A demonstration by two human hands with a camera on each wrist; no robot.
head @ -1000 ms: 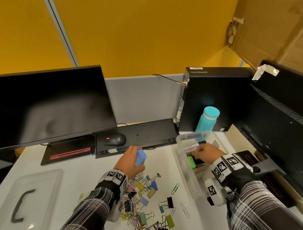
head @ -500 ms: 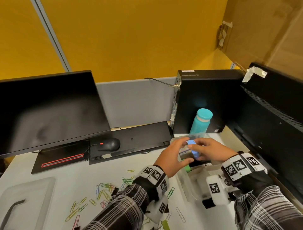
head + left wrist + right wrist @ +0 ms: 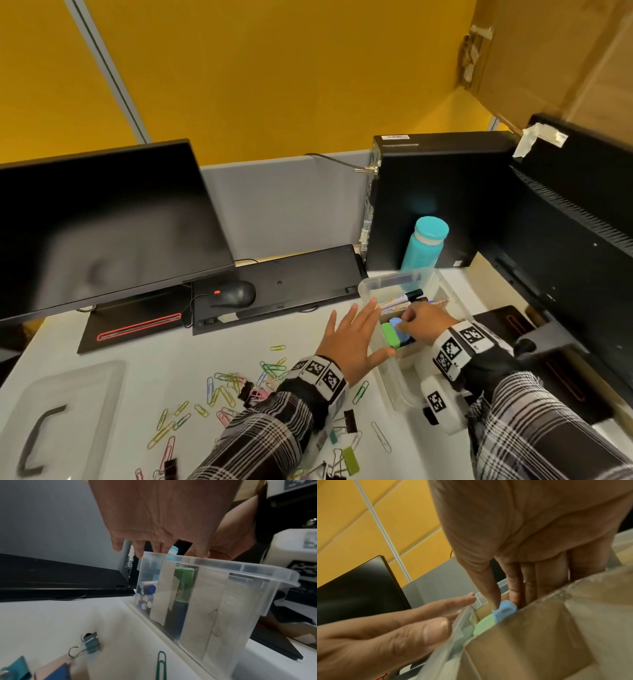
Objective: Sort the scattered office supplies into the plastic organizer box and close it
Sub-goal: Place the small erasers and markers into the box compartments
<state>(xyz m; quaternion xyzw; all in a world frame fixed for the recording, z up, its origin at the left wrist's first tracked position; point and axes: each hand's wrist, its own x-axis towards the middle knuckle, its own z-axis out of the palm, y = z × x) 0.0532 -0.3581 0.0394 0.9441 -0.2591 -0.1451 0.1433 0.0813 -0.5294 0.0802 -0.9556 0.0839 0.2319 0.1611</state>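
- Right hand (image 3: 423,322) pinches a small blue plastic piece (image 3: 504,611) inside the clear plastic organizer box (image 3: 240,566), beside a green block (image 3: 390,335).
- Left hand (image 3: 352,337), fingers spread flat, touches the box's near wall.

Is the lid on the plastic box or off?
Off. The plastic box is open on top, and the right hand reaches inside. The lid lies apart on the desk.

Clear glossy plastic organizer box (image 3: 223,566) with matt cardboard dividers (image 3: 539,635); metal paperclips (image 3: 222,394).
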